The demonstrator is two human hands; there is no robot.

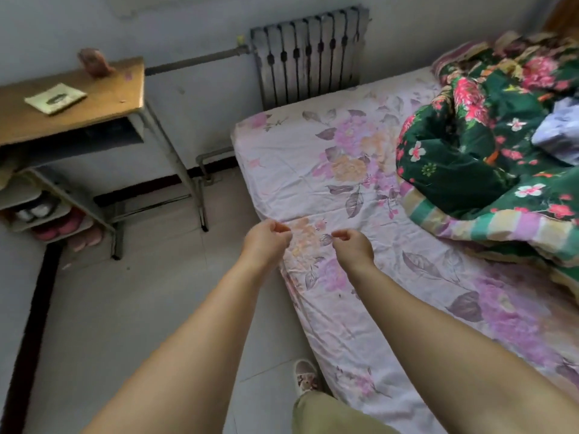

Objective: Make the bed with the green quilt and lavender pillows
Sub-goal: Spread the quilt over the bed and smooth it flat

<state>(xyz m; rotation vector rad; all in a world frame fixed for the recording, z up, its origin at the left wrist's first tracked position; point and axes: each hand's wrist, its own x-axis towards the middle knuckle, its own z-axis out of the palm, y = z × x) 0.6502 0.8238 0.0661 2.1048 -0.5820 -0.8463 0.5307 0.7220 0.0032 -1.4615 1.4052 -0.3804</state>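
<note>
The green floral quilt (470, 145) lies bunched in a heap at the far right of the bed, its striped lining (488, 227) turned out along the near side. A lavender cushion-like piece (557, 133) rests on top of it, partly cut off by the frame edge. The pale floral bed sheet (313, 158) covers the mattress and is creased. My left hand (266, 238) and my right hand (352, 244) are close together at the bed's left edge. Each has thumb and fingers curled together in a pinch on the sheet.
A wooden desk (103, 104) with a small booklet (55, 98) stands to the left, and a shoe rack (47, 211) sits under it. A radiator (308, 54) is on the wall behind the bed. My shoe (305, 379) is on the tiled floor beside the mattress.
</note>
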